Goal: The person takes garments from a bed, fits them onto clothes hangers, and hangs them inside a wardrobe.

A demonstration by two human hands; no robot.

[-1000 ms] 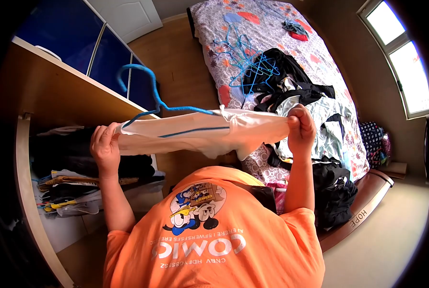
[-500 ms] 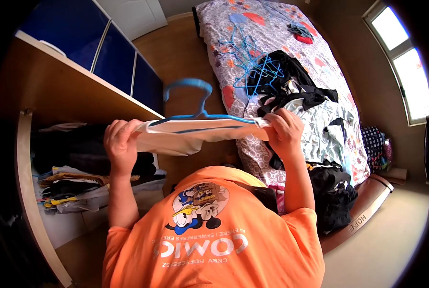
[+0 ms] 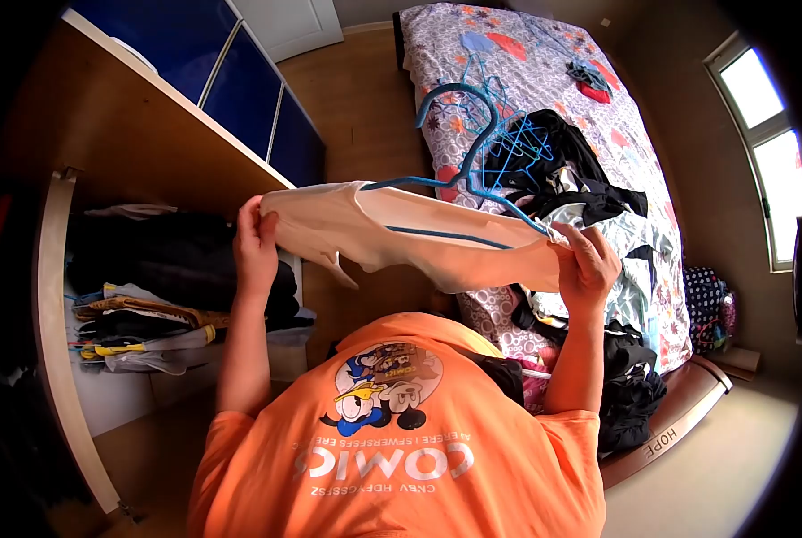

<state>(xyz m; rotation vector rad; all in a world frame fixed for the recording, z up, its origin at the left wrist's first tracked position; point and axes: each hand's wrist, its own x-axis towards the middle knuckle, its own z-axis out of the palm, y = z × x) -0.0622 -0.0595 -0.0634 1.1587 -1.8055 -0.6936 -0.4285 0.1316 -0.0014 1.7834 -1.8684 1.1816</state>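
Note:
A cream-coloured top (image 3: 329, 220) is stretched between my two hands in front of my chest, its lower part folding downward. A blue hanger (image 3: 483, 143) runs inside its opening, with the hook standing up and the bars showing through the neck. My left hand (image 3: 256, 242) is closed on the top's left end. Pinched at the opposite end, close to the hanger's tip, my right hand (image 3: 589, 264) grips the fabric. The exact hold of the fingers on the hanger is hidden by cloth.
On my right, a bed (image 3: 544, 63) carries blue hangers (image 3: 509, 134) and a heap of dark clothes (image 3: 553, 148). An open wardrobe (image 3: 51, 314) with folded clothes (image 3: 141, 327) stands on my left. A window (image 3: 769, 170) is at the far right.
The top and hanger have shifted right and been opened out wider, tilting down toward my right hand. The hook has swung to the right. Both hands stay on the fabric.

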